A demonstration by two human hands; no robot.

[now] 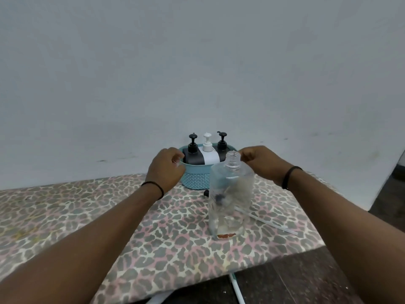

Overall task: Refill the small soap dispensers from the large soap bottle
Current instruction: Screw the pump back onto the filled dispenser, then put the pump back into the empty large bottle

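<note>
Progress, judged from the layout: the task appeared to be at or near its end. The large soap bottle (230,194) stood uncapped in the middle of the table (87,216), nearer the person than everything else, and it looked almost empty, with only a thin residue at its base. The three small dispensers sat upright, side by side, in the basket (195,178) at the far edge against the wall (197,62): a black dispenser (191,155) on the left, a white dispenser (208,155) in the centre and a second black dispenser (221,150) on the right. All three carried their pump heads. Their fill level could not be read, since the bodies were opaque. What remained was probably recapping the large bottle.

Hands: the left hand (166,170) was at the basket's left rim with fingers curled over it, apparently gripping the rim. The right hand (260,163) was at the right side, behind the bottle neck, fingers curled; whether it held the rim could not be determined.

Materials and shapes: the large bottle was clear thin-walled plastic, broad-shouldered, with a threaded neck. The basket was pale blue plastic, oval, with a woven-pattern perforated wall. The dispensers were matte and block-shaped. A thin white tube (274,224) lay on the table right of the bottle, and a small black part (206,192) lay just in front of the basket. The table cover was a soft fabric with a leopard-spot print
</note>
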